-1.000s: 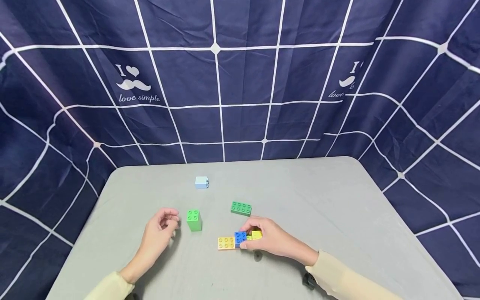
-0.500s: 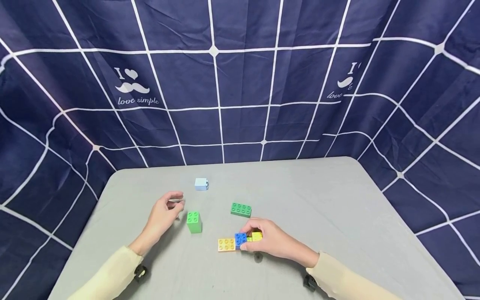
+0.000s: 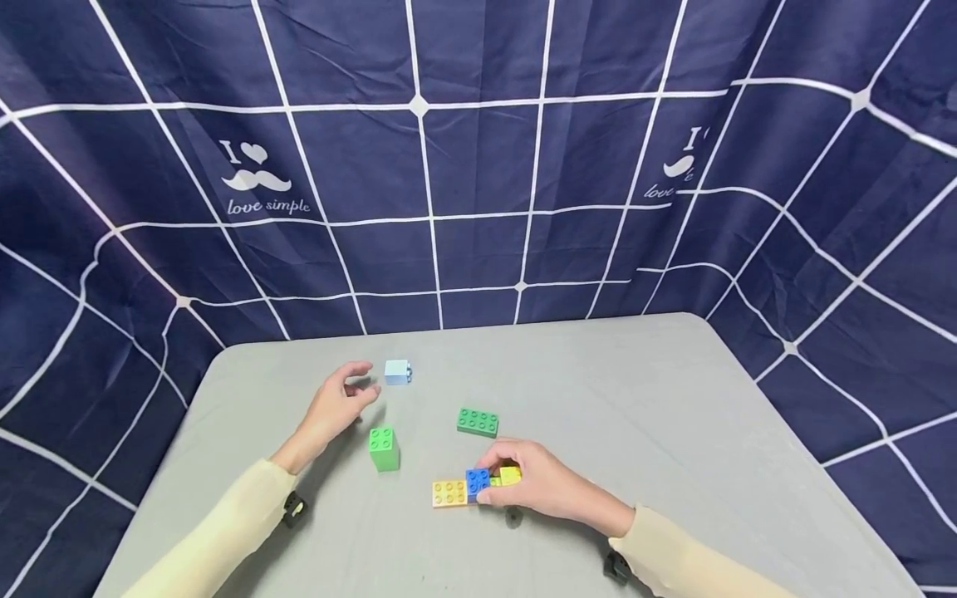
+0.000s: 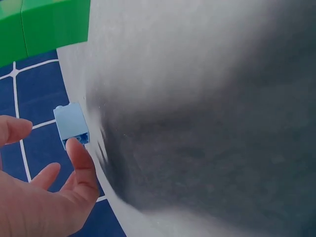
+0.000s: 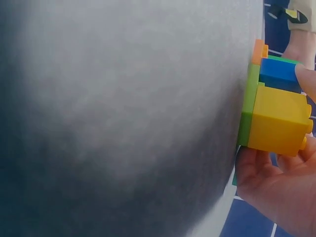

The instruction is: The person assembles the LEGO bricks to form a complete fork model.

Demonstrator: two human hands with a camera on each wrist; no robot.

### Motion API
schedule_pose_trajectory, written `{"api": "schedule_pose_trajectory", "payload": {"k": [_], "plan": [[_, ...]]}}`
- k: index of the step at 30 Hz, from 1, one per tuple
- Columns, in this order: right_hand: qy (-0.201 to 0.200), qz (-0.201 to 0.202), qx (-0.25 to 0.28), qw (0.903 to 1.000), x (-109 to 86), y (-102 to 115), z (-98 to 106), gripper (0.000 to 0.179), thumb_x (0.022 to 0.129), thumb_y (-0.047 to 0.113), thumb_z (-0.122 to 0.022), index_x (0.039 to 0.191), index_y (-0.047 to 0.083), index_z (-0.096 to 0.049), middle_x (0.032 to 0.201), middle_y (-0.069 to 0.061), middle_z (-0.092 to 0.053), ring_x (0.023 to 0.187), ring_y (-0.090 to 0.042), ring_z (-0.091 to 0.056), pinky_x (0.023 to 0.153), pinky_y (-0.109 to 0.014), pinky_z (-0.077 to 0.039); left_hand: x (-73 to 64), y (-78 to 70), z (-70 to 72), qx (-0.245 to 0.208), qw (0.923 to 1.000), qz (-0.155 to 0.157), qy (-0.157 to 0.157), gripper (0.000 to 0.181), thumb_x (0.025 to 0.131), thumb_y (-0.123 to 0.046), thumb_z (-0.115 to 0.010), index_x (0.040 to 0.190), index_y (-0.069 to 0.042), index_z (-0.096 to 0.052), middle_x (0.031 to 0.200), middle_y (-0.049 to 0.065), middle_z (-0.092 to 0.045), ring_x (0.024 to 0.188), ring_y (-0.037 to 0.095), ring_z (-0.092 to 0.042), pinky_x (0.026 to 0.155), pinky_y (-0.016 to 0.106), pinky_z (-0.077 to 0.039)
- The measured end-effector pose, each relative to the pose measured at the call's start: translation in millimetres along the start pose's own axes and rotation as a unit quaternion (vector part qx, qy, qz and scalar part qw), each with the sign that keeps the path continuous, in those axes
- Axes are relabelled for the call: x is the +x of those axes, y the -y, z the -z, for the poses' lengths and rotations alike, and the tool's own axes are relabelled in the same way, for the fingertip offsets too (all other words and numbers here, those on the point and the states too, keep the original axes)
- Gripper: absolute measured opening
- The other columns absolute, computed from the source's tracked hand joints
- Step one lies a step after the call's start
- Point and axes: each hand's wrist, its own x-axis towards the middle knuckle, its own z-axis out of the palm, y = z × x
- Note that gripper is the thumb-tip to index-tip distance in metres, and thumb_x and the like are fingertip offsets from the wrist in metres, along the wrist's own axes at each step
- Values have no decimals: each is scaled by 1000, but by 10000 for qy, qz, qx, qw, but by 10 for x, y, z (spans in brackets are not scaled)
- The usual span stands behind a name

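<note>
Head view: L hand (image 3: pixel 338 409) has moved fwd in the last sec., from beside the bright-green tower (image 3: pixel 385 450) to just left of the light-blue brick (image 3: pixel 397 372), lying on its side, studs to the right. Its grip is loosely spread, nothing held; small gap to brick. R hand (image 3: pixel 529 477) hasn't shifted; its grip pinches the brick build (image 3: pixel 478 483) near its blue brick, w/ the orange brick (image 3: pixel 449 493) sticking out left & the yellow brick (image 3: pixel 510 475) under the palm side. So, prob., R steadies the build while L deals w/ the loose brick. Dark-green 2x4 brick (image 3: pixel 478 422) lies apart, just beyond R hand. Table (image 3: pixel 635 399) is plain grey, rounded far corners; navy curtain (image 3: pixel 478 166) w/ white grid & lettering behind and both sides.

L wrist view: fingertip overlaps the light-blue brick's edge; contact can't be told. Tower shows a seam, poss. 2 stacked pcs.

R wrist view: digits either side of build; lime base (image 5: pixel 249 106) under yellow, next to the table.
</note>
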Motion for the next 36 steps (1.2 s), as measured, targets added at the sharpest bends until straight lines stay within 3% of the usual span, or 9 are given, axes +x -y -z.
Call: {"api": "schedule_pose_trajectory", "payload": {"k": [6,12,19,26,36], "plan": [[7,-4,-19,10000,-7,-6,-2,24,91,26,-91,111,19,-79,104,2,-69,96,-21,-65,80,-27,-53,117,-1,-63,-124,9998,-87,154,55,99,-8,-75,149,4,-58,152,30,-56,105,33,-68,72,27,-55],[42,-69,-35,10000,-11,-32,13,23,93,28,-90,112,23,-78,105,3,-70,95,-18,-66,79,-27,-53,202,13,-126,-273,9993,16,252,58,94,-2,-76,149,3,-58,151,28,-57,95,26,-65,64,26,-52],[-1,-14,44,10000,-6,-15,6,25,91,22,-91,113,19,-79,105,3,-70,96,-20,-65,79,-26,-52,310,25,-174,-483,9984,39,297,59,92,4,-73,149,4,-58,148,27,-59,87,19,-60,61,25,-51],[-7,98,12,10000,-3,-48,0,25,91,22,-91,113,18,-79,105,2,-69,96,-20,-64,79,-26,-52,418,32,-220,-587,9970,228,443,50,93,5,-73,141,5,-63,132,26,-63,84,18,-58,60,26,-50],[-24,44,-123,9999,-3,-18,-3,24,92,28,-91,112,21,-79,104,4,-70,95,-19,-65,79,-26,-53,446,30,-227,-498,9976,301,370,37,90,8,-74,127,7,-69,116,21,-67,89,21,-58,63,26,-52]]}}
